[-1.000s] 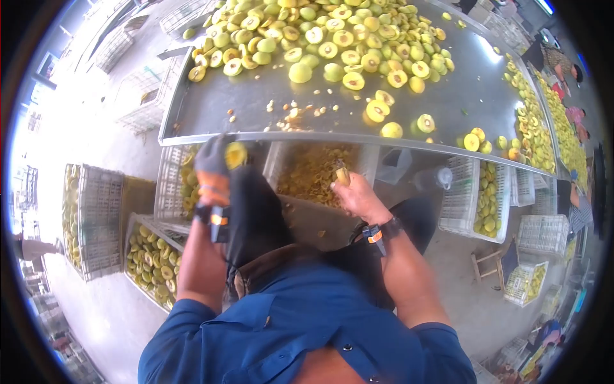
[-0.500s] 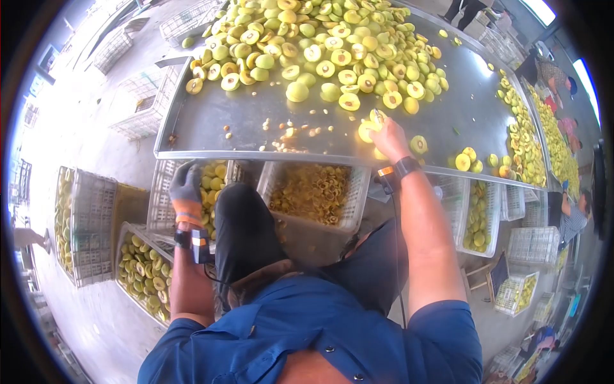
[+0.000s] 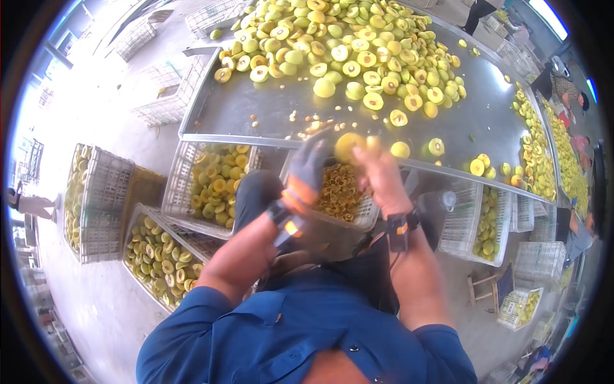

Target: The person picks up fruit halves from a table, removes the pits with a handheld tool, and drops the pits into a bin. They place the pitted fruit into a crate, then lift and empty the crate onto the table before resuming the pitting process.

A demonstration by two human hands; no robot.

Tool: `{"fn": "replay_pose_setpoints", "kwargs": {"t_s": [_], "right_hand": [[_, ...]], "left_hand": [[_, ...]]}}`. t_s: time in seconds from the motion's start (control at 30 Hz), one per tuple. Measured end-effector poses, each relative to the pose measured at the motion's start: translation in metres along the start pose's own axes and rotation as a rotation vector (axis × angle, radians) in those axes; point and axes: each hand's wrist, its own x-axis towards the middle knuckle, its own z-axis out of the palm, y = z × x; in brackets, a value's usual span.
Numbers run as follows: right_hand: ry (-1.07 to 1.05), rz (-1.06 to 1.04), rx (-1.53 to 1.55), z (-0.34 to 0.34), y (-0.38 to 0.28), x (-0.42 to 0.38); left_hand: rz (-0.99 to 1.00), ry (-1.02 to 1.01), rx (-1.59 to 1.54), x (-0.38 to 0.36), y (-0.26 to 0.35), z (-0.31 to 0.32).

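My right hand (image 3: 382, 176), bare and blurred, is closed on a yellow peach half (image 3: 348, 147) just over the table's front edge. My left hand (image 3: 306, 168), in a grey and orange glove, is raised beside it on the left, apart from the fruit. Its fingers look stretched out and nothing shows in them, though motion smears them. Behind the hands, a heap of yellow-green peach halves (image 3: 358, 57), some showing brown pit hollows, covers the back of the metal table (image 3: 256, 109). Small pale pits or kernels (image 3: 313, 125) lie near its front edge.
Below the hands is a crate of brownish fruit scraps (image 3: 338, 195). Crates of peach halves stand left (image 3: 211, 185) and right (image 3: 486, 224), with another crate (image 3: 160, 262) lower left. More fruit (image 3: 534, 147) lines the table's right end. Several people work at far right.
My left hand has risen from the left crate toward the middle. My right hand has drawn the peach half back from the table toward me. The view has shifted slightly.
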Motion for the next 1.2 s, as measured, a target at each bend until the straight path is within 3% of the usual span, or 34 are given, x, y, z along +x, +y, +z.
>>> {"fn": "replay_pose_setpoints", "kwargs": {"t_s": [0.03, 0.07, 0.1, 0.13, 0.27, 0.37, 0.47, 0.57, 0.67, 0.77, 0.87, 0.97, 1.07, 1.17, 1.2], "right_hand": [[-0.032, 0.007, 0.017, 0.014, 0.006, -0.01], [-0.019, -0.131, -0.034, 0.025, 0.013, -0.015], [-0.002, -0.27, -0.085, 0.035, 0.022, -0.019], [0.015, -0.405, -0.138, 0.04, 0.032, -0.023], [0.05, -0.426, -0.427, 0.031, 0.054, -0.041], [-0.017, -0.306, -0.584, 0.033, 0.035, -0.06], [-0.037, -0.289, -0.719, 0.035, 0.036, -0.063], [-0.212, -0.3, -0.431, 0.039, 0.046, -0.064], [-0.107, -0.376, -0.745, 0.043, 0.05, -0.07], [-0.28, -0.392, -0.61, 0.045, 0.048, -0.073], [-0.298, -0.311, -0.487, 0.046, 0.061, -0.068], [-0.167, -0.194, -0.627, 0.052, 0.056, -0.073], [-0.263, -0.33, -0.503, 0.057, 0.065, -0.07], [-0.509, 0.326, 0.007, 0.045, 0.056, -0.075], [-0.52, 0.326, 0.038, 0.046, 0.056, -0.076]], "left_hand": [[0.249, 0.009, 0.224, 0.001, -0.017, 0.005], [0.499, 0.012, 0.445, -0.001, -0.015, 0.009], [0.369, 0.04, 0.515, -0.009, -0.011, 0.009], [0.399, 0.047, 0.56, -0.011, -0.019, 0.004], [0.507, 0.024, 0.683, -0.011, -0.036, -0.017], [0.609, -0.06, 0.675, -0.011, -0.031, -0.025], [0.606, -0.073, 0.666, -0.019, -0.02, -0.03], [0.409, -0.286, 0.47, -0.02, 0.003, -0.037], [0.193, -0.388, 0.41, -0.017, 0.006, -0.04], [0.493, -0.409, 0.624, -0.018, 0.002, -0.045], [0.473, -0.338, 0.497, -0.025, -0.004, -0.045], [0.375, -0.191, 0.774, -0.036, -0.01, -0.046], [0.289, -0.089, 0.798, -0.042, -0.011, -0.039], [0.55, -0.157, 0.899, -0.039, -0.009, -0.045], [0.616, -0.206, 0.841, -0.034, -0.009, -0.047]]}}
